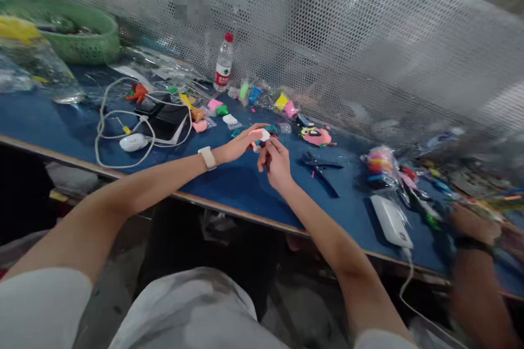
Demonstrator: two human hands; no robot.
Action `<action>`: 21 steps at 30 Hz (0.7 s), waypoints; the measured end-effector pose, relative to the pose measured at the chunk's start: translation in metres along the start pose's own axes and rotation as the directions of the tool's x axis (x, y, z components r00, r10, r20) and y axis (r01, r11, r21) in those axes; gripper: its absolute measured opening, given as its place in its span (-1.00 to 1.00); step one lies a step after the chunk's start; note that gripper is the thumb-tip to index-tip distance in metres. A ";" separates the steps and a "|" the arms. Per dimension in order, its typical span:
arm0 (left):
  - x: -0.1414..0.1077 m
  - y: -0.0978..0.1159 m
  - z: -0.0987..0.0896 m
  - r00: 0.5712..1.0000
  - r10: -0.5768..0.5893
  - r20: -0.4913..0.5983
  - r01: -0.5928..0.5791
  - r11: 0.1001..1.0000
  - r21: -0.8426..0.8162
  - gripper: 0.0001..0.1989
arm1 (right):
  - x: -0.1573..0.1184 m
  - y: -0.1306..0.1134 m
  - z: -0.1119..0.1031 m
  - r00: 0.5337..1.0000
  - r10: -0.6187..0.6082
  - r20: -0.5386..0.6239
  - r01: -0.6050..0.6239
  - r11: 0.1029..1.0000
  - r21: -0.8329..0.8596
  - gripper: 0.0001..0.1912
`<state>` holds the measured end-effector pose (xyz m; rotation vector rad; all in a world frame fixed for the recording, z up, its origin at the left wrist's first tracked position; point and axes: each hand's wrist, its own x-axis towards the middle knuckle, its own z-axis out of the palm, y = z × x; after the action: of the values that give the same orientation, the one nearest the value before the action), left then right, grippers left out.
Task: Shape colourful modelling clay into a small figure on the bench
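Near the middle of the blue table, my left hand (239, 144) holds a small pink, white and teal clay piece (260, 136). My right hand (277, 162) is against that piece from the right, its fingers bent and pressed together; whatever its fingertips grip is too small to tell. A pink clay figure (316, 136) with yellow and black parts lies to the right of my hands. Dark-handled pliers (321, 172) rest on the table below the figure. Small packets of coloured clay, among them a white one (231, 121), lie behind and left of my hands.
A capped bottle (224, 62) stands by the perforated metal panel (286, 22). At left are a green basket (88, 43) and a looped white cable (98, 139). A white power bank (391, 221) lies at right, near another person's hand (475, 223).
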<state>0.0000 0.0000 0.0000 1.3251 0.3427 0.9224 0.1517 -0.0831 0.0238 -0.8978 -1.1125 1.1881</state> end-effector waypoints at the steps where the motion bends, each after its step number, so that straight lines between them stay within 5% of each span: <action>1: 0.000 0.000 0.000 1.000 0.005 -0.002 -0.005 1.000 0.020 -0.24 | 0.000 0.000 -0.001 1.000 -0.009 0.005 0.009 1.000 -0.026 -0.34; 21: -0.005 0.005 0.006 0.999 0.025 0.043 -0.030 0.992 0.125 -0.33 | -0.002 0.002 -0.002 0.998 -0.057 -0.008 0.056 0.989 -0.134 -0.34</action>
<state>-0.0010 -0.0072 0.0051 1.4651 0.3559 0.9076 0.1536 -0.0845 0.0211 -0.9680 -1.2117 1.0703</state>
